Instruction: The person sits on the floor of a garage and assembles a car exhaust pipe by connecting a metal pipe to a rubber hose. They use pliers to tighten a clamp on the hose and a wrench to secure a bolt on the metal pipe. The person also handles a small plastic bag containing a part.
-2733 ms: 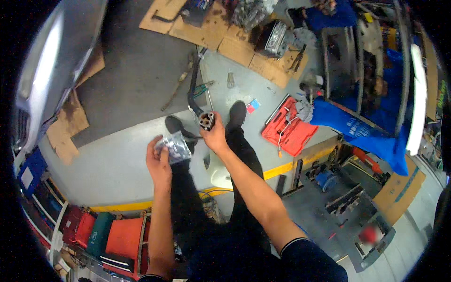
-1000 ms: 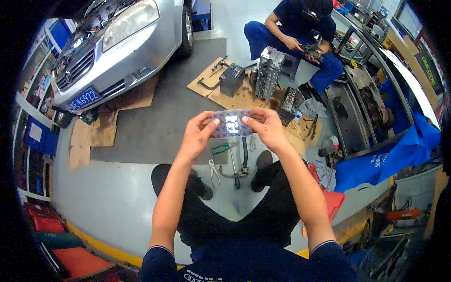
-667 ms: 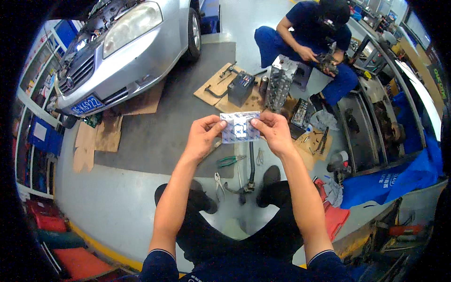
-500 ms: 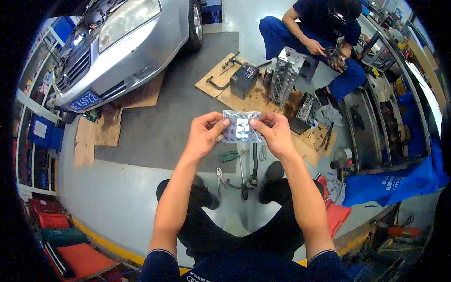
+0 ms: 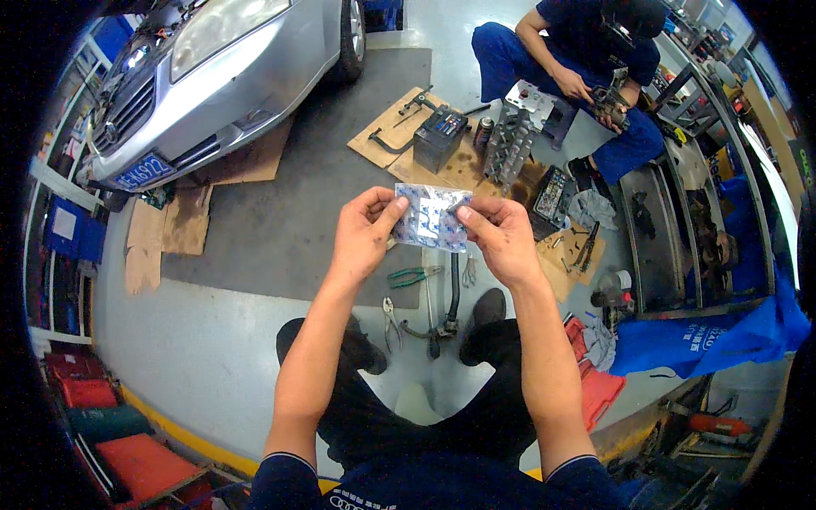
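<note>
Between my hands I hold up a small clear plastic packet [image 5: 431,223] with blue print and a white patch in its middle. My left hand [image 5: 367,228] pinches its left edge, thumb on the near face. At the packet's right edge my right hand [image 5: 503,234] pinches it the same way. What lies inside is too small to make out. On the floor below are green-handled pliers [image 5: 411,277], metal pliers [image 5: 391,323] and a long dark bar tool [image 5: 453,297].
A silver car [image 5: 229,76] stands at the far left. Beyond my hands, cardboard [image 5: 467,172] bears a car battery [image 5: 439,136], a spray can [image 5: 484,133] and a metal engine part [image 5: 514,140]. A seated person [image 5: 586,59] handles a metal part at the far right, beside metal racks [image 5: 663,246].
The packet has risen slightly and moved left with both hands, and its face now shows flatter. The whole view has shifted a little.
</note>
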`<state>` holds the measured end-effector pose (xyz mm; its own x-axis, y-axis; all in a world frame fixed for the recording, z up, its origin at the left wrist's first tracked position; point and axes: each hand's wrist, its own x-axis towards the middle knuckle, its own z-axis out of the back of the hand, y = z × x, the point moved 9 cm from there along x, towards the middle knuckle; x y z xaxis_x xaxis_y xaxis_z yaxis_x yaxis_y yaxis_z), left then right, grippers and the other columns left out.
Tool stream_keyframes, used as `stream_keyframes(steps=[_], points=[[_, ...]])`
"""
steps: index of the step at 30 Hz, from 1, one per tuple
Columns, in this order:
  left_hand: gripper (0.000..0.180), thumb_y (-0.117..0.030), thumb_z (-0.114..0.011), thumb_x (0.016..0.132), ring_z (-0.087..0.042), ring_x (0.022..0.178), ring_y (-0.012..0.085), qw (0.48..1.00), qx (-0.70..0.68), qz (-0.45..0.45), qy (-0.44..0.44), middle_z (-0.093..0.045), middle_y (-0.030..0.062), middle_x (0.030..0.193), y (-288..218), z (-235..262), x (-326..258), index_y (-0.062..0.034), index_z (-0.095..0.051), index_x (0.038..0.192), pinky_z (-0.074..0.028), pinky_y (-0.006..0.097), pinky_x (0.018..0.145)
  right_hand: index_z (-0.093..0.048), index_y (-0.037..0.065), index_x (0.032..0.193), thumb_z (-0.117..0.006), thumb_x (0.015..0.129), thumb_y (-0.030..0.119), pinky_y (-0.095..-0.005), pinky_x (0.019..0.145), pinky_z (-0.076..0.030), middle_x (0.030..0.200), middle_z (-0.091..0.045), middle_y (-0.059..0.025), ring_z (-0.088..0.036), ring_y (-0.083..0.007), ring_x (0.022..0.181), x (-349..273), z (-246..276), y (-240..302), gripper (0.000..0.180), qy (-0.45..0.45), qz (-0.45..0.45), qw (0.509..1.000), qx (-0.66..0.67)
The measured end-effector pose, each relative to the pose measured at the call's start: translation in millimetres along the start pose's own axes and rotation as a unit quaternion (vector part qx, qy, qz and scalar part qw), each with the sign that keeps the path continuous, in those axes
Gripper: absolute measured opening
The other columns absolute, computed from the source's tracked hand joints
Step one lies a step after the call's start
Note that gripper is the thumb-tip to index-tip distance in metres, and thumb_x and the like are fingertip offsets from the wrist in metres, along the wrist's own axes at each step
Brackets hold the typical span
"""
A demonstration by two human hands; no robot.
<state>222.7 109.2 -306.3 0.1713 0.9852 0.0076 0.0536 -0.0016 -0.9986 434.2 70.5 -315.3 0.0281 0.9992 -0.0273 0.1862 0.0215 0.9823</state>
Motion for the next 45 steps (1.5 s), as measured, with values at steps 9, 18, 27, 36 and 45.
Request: stream_keyframes(steps=[9, 18, 27, 36, 45], points=[[0.024, -0.01, -0.082, 0.085, -0.063, 0.078, 0.0173, 0.96, 0.155, -0.229, 0.043, -0.068, 0.0073, 0.086, -47.5, -23.8, -31.6, 0.0002, -0.07, 0.102, -0.052, 0.032, 0.074, -0.073, 0.003, 0.087, -0.085, 0.087, 0.013, -0.0249, 0.067, -0.047, 0.08, -0.071, -0.0008, -0.062, -0.0076, 0.073, -9.7, -18.3, 17.3, 0.016, -0.001, 0.018, 0.999, -0.03], [0.017, -0.012, -0.078, 0.093, -0.066, 0.082, 0.011, 0.991, 0.066, -0.094, 0.066, -0.073, 0.0053, 0.09, -22.3, -22.5, -21.3, 0.0015, -0.071, 0.101, -0.055, 0.029, 0.077, -0.076, -0.004, 0.101, -0.078, 0.093, 0.01, -0.0327, 0.075, -0.06, 0.088, -0.076, -0.01, -0.073, -0.0164, 0.082, -7.9, -29.3, 14.4, 0.017, 0.045, 0.02, 0.999, 0.019], [0.018, -0.017, -0.071, 0.1, -0.063, 0.08, 0.0092, 0.99, 0.064, -0.036, 0.123, -0.068, 0.0022, 0.085, -10.0, -27.3, -21.9, 0.0004, -0.066, 0.098, -0.052, 0.027, 0.073, -0.071, -0.003, 0.095, -0.077, 0.095, 0.015, -0.0298, 0.066, -0.054, 0.085, -0.073, -0.0074, -0.067, -0.0134, 0.074, -10.2, -32.3, 8.8, 0.019, 0.069, 0.019, 0.99, -0.121], [0.022, -0.022, -0.06, 0.106, -0.059, 0.076, 0.009, 0.979, 0.051, -0.012, 0.196, -0.064, -0.0006, 0.084, 1.4, -34.6, -27.6, -0.0013, -0.066, 0.103, -0.048, 0.027, 0.068, -0.064, 0.001, 0.088, -0.061, 0.106, 0.03, -0.0285, 0.057, -0.042, 0.071, -0.056, 0.0011, -0.051, -0.0084, 0.065, -19.9, -52.7, 21.7, 0.034, 0.139, 0.117, 0.963, -0.199], [0.024, -0.023, -0.057, 0.106, -0.053, 0.069, 0.0087, 0.965, -0.112, 0.075, 0.226, -0.061, -0.0009, 0.082, 5.6, -36.6, -36.4, -0.0012, -0.068, 0.105, -0.045, 0.026, 0.062, -0.065, 0.005, 0.082, -0.063, 0.105, 0.029, -0.0247, 0.05, -0.035, 0.064, -0.053, 0.0029, -0.047, -0.0059, 0.055, -20.9, -63.2, 14.9, 0.033, 0.202, 0.001, 0.979, 0.0]])
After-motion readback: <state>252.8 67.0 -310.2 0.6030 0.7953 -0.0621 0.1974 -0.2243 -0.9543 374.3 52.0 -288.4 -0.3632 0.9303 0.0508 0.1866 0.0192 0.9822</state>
